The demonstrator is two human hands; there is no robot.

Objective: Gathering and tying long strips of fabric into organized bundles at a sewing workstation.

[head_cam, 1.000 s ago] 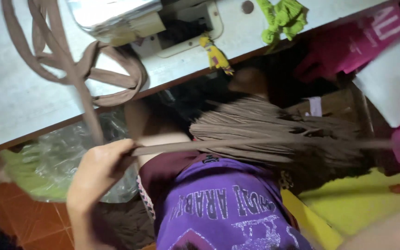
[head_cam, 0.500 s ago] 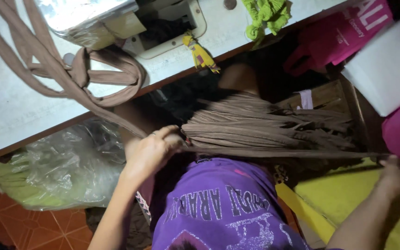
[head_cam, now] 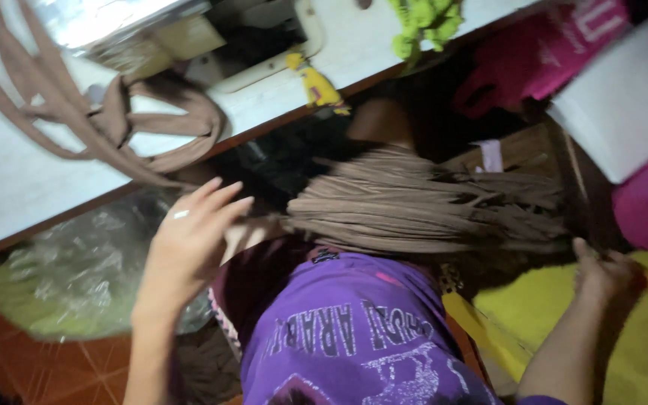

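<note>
The left hand [head_cam: 193,240] is in the middle left of the frame. Its fingers are stretched out and a little spread, so the hand is open, and the fingertips touch or almost touch the left end of a bundle of brown strips [head_cam: 421,202]; the blur does not allow to say which. The bundle lies flat across the centre of the frame, over the lap, just above a purple shirt [head_cam: 354,337] with grey print.

The right hand [head_cam: 601,274] is in the lower right of the frame, at the right end of the bundle. It looks closed, but I cannot tell if it grips the strips.

In the upper left, more brown straps [head_cam: 151,127] lie in loops on a white table [head_cam: 9,187], beside the pale base of a sewing machine [head_cam: 264,45]. A small yellow object [head_cam: 316,84] lies near the table edge, and a green cloth [head_cam: 425,22] is at the top centre.

At the left, under the table, a clear plastic bag [head_cam: 76,262] holds something green. In the upper right there is a pink bag [head_cam: 556,45] with white print and a white rectangular box [head_cam: 628,101]. A yellow cloth [head_cam: 639,352] fills the lower right corner.
</note>
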